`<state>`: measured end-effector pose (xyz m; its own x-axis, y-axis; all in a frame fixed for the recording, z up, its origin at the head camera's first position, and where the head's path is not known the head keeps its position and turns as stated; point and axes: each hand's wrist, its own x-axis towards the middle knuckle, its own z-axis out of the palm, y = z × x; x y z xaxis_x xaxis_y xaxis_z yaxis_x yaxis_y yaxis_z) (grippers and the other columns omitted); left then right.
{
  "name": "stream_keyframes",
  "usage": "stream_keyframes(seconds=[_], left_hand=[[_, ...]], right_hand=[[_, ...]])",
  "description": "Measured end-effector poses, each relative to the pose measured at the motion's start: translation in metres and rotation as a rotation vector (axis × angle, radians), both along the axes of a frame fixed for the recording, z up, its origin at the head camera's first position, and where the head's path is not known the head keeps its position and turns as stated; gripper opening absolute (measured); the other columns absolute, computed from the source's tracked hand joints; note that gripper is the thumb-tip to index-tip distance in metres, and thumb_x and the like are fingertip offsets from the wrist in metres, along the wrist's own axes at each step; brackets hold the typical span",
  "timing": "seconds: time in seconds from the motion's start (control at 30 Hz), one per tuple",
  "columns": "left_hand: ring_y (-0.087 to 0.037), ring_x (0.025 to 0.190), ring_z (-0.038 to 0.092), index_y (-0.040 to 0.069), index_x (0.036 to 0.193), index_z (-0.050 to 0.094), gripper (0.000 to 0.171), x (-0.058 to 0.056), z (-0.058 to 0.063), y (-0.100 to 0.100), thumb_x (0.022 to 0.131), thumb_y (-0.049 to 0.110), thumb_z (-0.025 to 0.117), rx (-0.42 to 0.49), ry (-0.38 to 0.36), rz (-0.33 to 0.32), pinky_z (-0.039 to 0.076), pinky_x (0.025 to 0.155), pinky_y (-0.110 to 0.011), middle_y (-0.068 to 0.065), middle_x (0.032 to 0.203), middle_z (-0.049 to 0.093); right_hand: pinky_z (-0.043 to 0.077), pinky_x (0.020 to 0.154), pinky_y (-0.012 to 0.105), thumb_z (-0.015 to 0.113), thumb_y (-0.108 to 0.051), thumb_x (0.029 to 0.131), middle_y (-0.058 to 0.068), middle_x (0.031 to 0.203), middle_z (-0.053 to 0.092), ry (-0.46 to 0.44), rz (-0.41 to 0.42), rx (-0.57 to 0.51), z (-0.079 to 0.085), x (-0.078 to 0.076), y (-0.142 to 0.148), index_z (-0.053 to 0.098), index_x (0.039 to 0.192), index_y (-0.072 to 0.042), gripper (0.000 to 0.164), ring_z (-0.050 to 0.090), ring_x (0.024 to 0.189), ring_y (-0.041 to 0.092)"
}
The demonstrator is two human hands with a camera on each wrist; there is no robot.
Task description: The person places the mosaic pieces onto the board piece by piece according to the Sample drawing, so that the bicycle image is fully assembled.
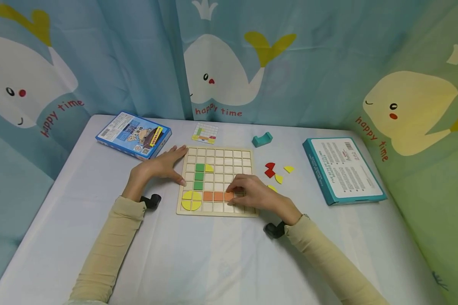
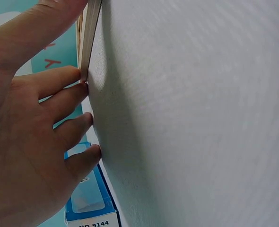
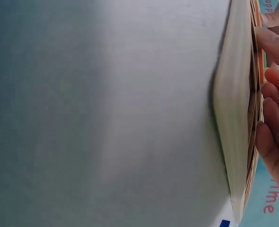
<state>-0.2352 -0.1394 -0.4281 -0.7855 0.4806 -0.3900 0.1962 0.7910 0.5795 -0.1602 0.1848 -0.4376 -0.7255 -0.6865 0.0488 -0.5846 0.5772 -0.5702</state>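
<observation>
A wooden grid board lies on the table. On it are green square tiles in a column, orange square tiles in a row, yellow quarter-circle tiles forming a circle, and one lone yellow quarter tile. My left hand rests at the board's left edge, thumb and fingers spread; its fingertips are right at the rim in the left wrist view. My right hand pinches the rightmost orange tile between thumb and fingers, low over the grid. In the right wrist view that tile is mostly hidden.
Right of the board lie loose red quarter tiles and yellow pieces. Behind it are a pattern card and a teal holder. A blue box stands back left, a teal-and-white box at right.
</observation>
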Motion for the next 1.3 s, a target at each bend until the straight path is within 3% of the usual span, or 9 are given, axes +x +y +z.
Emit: stream_keyframes(seconds=[0.3,0.63,0.8,1.0,1.3], left_hand=[[-0.037,0.161,-0.003,0.01,0.166,0.016,0.117,-0.001,-0.001,0.001,0.079,0.037,0.089,-0.001,-0.002,-0.002,0.008,0.126,-0.065,-0.011,0.174,0.007],[-0.035,0.161,-0.003,0.011,0.166,0.016,0.116,0.002,0.003,0.001,0.08,0.034,0.089,0.005,-0.005,0.01,0.008,0.127,-0.064,-0.01,0.174,0.006],[-0.037,0.161,-0.003,0.01,0.166,0.016,0.116,0.001,0.003,0.002,0.08,0.036,0.089,0.003,-0.006,0.006,0.008,0.126,-0.065,-0.011,0.174,0.006],[-0.036,0.161,-0.003,0.011,0.166,0.016,0.116,0.001,0.003,0.001,0.08,0.035,0.089,0.002,-0.005,0.012,0.008,0.126,-0.066,-0.01,0.174,0.006],[-0.036,0.161,-0.003,0.011,0.166,0.016,0.116,0.001,0.001,0.0,0.08,0.034,0.089,0.016,-0.007,0.012,0.008,0.126,-0.065,-0.011,0.174,0.006]], right_hand=[[0.053,0.069,0.024,0.086,-0.014,0.083,0.002,0.094,0.072,-0.027,-0.079,-0.034,0.014,0.003,0.018,0.079,0.1,-0.006,0.02,0.062,0.081,0.016],[0.053,0.07,0.028,0.084,-0.005,0.083,0.001,0.089,0.071,0.005,-0.226,-0.047,0.013,-0.004,0.058,0.078,0.1,-0.006,0.017,0.061,0.079,0.017],[0.05,0.07,0.024,0.082,-0.009,0.086,0.002,0.089,0.07,-0.024,-0.344,-0.01,0.012,-0.009,0.077,0.078,0.103,-0.005,0.017,0.058,0.081,0.017],[0.051,0.072,0.023,0.079,-0.006,0.089,0.009,0.095,0.072,-0.017,-0.417,-0.001,0.012,-0.019,0.096,0.077,0.106,-0.003,0.018,0.061,0.083,0.022],[0.052,0.079,0.032,0.071,-0.01,0.096,0.015,0.108,0.072,-0.061,-0.538,0.024,0.008,-0.036,0.11,0.074,0.115,-0.001,0.021,0.062,0.092,0.028]])
